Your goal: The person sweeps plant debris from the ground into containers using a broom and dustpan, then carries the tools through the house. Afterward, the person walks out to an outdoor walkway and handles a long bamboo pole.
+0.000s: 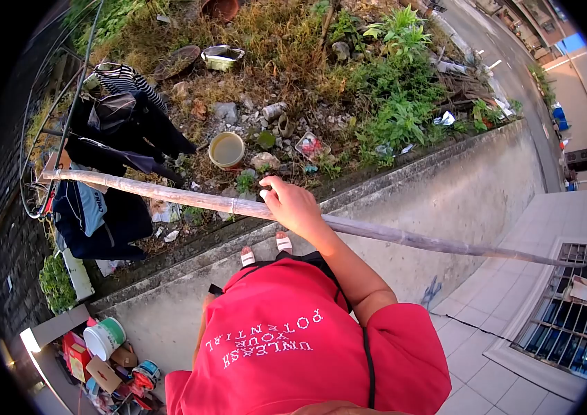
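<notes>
My right hand [292, 206] is held out in front of my body, over a long bamboo pole [190, 199]. Its fingers are loosely curled with a gap between them, and nothing shows in them. The hand and wrist cover a stretch of the pole; whether they touch it I cannot tell. The pole runs from the clothes at the left to a barred window [570, 311] at the right. Dark garments [103, 218] and a striped garment [131, 83] hang near its left end. My left hand is hidden beside my red shirt [273, 339].
A low concrete wall [446, 187] crosses before my feet. Beyond it lie weeds, rubble, a bucket of water [226, 150] and a white basin [223, 58]. At lower left stand a white bucket [104, 338] and cardboard boxes [103, 374].
</notes>
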A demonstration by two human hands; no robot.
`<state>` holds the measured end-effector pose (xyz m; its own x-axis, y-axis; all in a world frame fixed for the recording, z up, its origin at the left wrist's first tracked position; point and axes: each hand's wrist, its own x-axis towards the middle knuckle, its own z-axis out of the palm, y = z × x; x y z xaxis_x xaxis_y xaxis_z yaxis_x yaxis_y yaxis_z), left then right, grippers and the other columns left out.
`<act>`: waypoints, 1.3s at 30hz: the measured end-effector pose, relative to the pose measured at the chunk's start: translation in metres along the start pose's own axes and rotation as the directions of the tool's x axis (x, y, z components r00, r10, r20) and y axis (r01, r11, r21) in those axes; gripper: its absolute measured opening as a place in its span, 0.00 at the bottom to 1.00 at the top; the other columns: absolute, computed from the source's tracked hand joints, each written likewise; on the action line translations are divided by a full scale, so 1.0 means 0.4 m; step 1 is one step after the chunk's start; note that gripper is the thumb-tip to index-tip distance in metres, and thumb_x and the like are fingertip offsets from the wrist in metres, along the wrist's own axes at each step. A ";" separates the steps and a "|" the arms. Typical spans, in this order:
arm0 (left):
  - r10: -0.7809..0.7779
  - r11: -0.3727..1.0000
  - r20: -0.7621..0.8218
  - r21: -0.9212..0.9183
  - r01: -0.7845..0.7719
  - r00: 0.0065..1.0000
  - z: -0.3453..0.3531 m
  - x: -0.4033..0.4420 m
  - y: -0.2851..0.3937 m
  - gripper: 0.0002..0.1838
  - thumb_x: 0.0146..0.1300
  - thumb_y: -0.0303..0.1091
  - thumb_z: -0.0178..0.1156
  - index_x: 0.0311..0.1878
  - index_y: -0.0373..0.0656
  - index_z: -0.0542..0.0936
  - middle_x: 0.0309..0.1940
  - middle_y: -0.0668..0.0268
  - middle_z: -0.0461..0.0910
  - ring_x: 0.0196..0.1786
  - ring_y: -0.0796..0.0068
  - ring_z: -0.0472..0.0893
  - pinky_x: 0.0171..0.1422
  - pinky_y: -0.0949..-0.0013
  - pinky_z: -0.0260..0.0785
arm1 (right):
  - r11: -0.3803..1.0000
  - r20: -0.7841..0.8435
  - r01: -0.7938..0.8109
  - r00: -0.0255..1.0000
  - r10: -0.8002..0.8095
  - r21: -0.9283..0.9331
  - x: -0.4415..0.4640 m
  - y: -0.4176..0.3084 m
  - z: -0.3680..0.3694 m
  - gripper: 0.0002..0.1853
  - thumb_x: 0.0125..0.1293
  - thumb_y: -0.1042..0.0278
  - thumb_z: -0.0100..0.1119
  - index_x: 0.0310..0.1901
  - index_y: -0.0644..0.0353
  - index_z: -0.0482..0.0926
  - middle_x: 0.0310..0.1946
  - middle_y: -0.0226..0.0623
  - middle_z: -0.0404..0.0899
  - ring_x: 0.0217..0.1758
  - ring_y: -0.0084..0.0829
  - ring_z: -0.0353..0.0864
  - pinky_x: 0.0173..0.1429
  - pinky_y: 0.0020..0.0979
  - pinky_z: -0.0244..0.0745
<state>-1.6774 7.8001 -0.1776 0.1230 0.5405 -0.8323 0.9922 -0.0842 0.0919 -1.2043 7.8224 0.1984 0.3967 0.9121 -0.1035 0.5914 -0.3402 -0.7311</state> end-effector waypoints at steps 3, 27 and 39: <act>-0.007 1.000 -0.004 -0.011 0.007 1.000 0.007 -0.006 -0.003 0.17 0.55 0.41 0.56 0.43 0.40 0.78 0.47 0.50 0.77 0.51 0.51 0.77 0.50 0.51 0.71 | 0.998 0.017 -0.001 1.000 0.000 0.058 0.004 0.011 0.004 0.14 0.64 0.59 0.51 0.49 0.52 0.72 0.32 0.37 0.81 0.35 0.41 0.80 0.39 0.40 0.72; -0.109 0.984 -0.021 -0.145 0.105 0.994 -0.137 -0.224 0.176 0.17 0.56 0.41 0.58 0.49 0.50 0.78 0.48 0.56 0.78 0.52 0.55 0.77 0.52 0.54 0.71 | 0.998 0.063 0.012 0.998 -0.016 0.068 0.010 -0.003 0.007 0.17 0.63 0.55 0.53 0.51 0.51 0.73 0.26 0.34 0.79 0.29 0.35 0.79 0.35 0.34 0.71; -0.091 0.987 -0.030 -0.133 0.087 0.995 -0.137 -0.235 0.187 0.16 0.56 0.38 0.57 0.49 0.50 0.77 0.46 0.59 0.79 0.50 0.59 0.78 0.51 0.58 0.71 | 1.000 0.008 0.022 1.000 -0.022 -0.004 0.005 -0.009 0.013 0.17 0.63 0.55 0.53 0.51 0.51 0.73 0.22 0.36 0.76 0.26 0.37 0.78 0.33 0.36 0.70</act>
<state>-1.6138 7.7889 -0.0624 0.0324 0.5706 -0.8206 0.9929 0.0753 0.0916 -1.2093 7.8265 0.1975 0.3777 0.9213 -0.0924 0.6032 -0.3206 -0.7303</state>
